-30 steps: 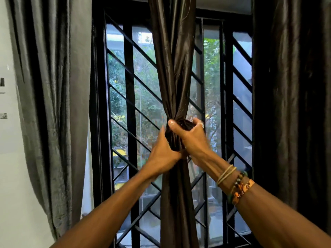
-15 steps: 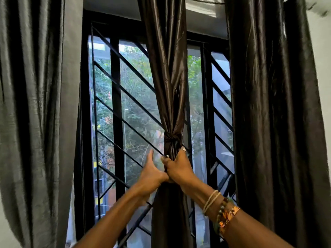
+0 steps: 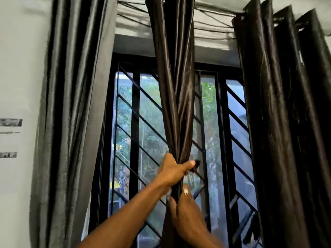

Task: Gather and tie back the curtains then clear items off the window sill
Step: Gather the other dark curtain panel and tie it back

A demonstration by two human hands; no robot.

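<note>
left hand (image 3: 172, 171) now sits above the right hand (image 3: 188, 212), no longer level with it. both are clenched round the middle curtain (image 3: 174, 86), and the left fist hides the knot, so i'd say the tie is being cinched. the glossy dark-brown cloth is bunched narrow, hanging before the window grille's (image 3: 135, 113) centre.

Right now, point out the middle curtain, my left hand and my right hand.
middle curtain (image 3: 174, 90), head view, on the gathered folds above both hands.
left hand (image 3: 171, 173), head view, on its back, where it grips the curtain.
right hand (image 3: 188, 213), head view, on its back, lower down the curtain.
</note>
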